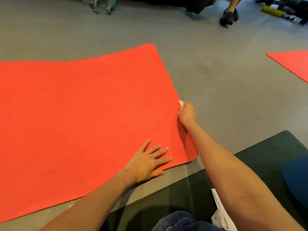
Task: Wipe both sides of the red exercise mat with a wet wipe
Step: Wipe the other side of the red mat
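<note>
So from the head cam, the only view here: the red exercise mat point(83, 105) lies flat on the grey floor point(216, 72), spreading out under and to the left of both hands, with its short end right at the right hand. The left hand point(146, 162) is laid flat on the mat near the closest corner, fingers straight and spread, holding nothing, just pressing the mat down. The right hand point(187, 112) is further out, curled round a bunched wet wipe point(181, 102), and only a bit of white pokes out past the knuckles, right at the mat's end edge. My read is that this is the wiping of the top face, working along that end. Can't tell if the underside is done yet. The next move probably calls for drawing the wipe across the mat while the flat hand pins it, and flipping it at some point. Beyond the right hand there's a second red mat point(293, 64), someone's shoes point(228, 15) far off, and a white packet point(220, 214) down by the right elbow on a dark pad point(266, 155).
</note>
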